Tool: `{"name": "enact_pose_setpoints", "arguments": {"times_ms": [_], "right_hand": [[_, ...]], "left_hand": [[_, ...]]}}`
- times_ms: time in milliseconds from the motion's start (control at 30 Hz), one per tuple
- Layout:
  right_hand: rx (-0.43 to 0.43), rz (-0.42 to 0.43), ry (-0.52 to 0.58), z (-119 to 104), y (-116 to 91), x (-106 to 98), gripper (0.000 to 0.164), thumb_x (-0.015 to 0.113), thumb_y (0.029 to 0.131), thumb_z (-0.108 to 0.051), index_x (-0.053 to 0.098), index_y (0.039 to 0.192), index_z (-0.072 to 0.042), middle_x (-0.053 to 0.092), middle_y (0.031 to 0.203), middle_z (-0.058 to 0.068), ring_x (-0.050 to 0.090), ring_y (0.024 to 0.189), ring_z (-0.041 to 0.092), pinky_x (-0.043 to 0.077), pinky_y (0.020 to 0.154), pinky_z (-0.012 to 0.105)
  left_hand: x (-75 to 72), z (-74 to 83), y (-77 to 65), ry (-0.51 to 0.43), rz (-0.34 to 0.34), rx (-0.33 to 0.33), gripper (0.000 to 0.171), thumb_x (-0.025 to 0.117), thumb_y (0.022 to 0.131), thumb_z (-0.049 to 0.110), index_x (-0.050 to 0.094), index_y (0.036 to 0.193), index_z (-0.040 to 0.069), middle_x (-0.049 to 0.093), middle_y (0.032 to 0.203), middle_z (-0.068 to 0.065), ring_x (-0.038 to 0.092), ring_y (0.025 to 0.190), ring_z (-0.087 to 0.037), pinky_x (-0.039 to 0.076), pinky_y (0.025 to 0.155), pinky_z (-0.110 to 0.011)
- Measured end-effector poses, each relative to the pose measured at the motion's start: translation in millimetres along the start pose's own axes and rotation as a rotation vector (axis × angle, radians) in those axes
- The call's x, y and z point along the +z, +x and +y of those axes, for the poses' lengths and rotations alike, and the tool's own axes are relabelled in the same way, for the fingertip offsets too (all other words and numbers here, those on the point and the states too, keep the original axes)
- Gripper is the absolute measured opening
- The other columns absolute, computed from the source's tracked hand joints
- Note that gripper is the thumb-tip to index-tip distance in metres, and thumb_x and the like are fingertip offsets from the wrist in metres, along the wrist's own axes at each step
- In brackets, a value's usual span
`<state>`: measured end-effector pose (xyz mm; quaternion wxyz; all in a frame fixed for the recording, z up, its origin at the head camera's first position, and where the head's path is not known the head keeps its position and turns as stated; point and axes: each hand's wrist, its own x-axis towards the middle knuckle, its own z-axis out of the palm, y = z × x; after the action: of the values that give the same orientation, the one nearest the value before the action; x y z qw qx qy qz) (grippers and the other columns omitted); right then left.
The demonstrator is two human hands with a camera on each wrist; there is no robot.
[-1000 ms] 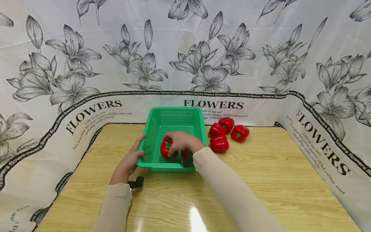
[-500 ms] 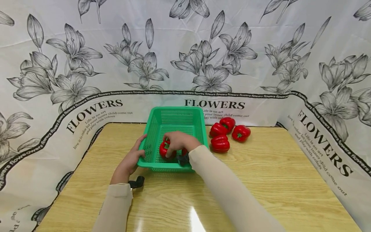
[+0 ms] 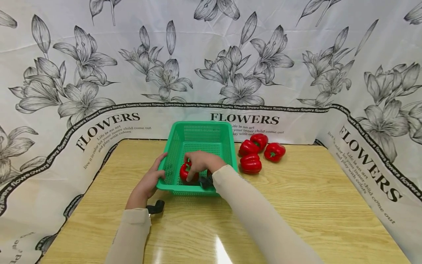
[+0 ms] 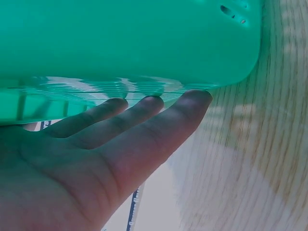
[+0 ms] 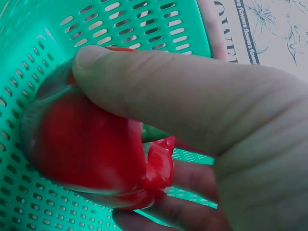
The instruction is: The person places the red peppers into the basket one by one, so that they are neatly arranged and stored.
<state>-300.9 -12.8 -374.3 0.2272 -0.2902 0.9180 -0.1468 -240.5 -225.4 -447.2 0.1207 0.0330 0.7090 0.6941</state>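
A green plastic basket with slotted walls stands near the back of the table. My left hand holds its left rim, thumb over the edge; in the left wrist view the fingers lie along the outside wall. Inside the basket, my right hand grips a red bell pepper near the front left. In the right wrist view the thumb lies across this bell pepper, other fingers round its far side. A second red bell pepper is mostly hidden behind the right wrist.
Several more red bell peppers lie grouped on the wooden table just right of the basket. A white flower-print cloth surrounds the table at the back and sides. Black wrist mounts show at the left wrist and right wrist.
My right hand has shifted slightly left with the bell pepper, toward the basket's left wall. The left hand keeps its place on the rim. The peppers on the table have stayed put.
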Motion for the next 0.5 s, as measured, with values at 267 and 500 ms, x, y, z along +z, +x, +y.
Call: {"name": "enact_pose_setpoints", "arguments": {"times_ms": [267, 500], "right_hand": [[0.007, -0.011, -0.003, -0.5, 1.4, 1.7, 0.062, 0.081, 0.074, -0.036, 0.052, 0.126, -0.021, 0.059, 0.111, -0.002, 0.056, 0.095, 0.017, 0.05, 0.073, 0.034], [0.034, -0.027, 0.007, -3.0, 0.1, 1.1, 0.064, 0.082, 0.073, -0.038, 0.051, 0.127, -0.021, 0.059, 0.113, -0.001, 0.057, 0.096, 0.017, 0.051, 0.071, 0.035]], "left_hand": [[-0.5, 0.4, 1.1, 0.005, -0.001, -0.004, 0.095, 0.036, 0.075, -0.007, 0.011, 0.155, 0.037, 0.001, 0.16, -0.013, 0.022, 0.133, -0.036, 0.041, 0.083, -0.034], [-0.2, -0.1, 1.5, -0.008, -0.003, 0.0, 0.094, 0.036, 0.075, -0.006, 0.011, 0.155, 0.035, 0.002, 0.16, -0.014, 0.023, 0.132, -0.036, 0.042, 0.081, -0.033]]}}
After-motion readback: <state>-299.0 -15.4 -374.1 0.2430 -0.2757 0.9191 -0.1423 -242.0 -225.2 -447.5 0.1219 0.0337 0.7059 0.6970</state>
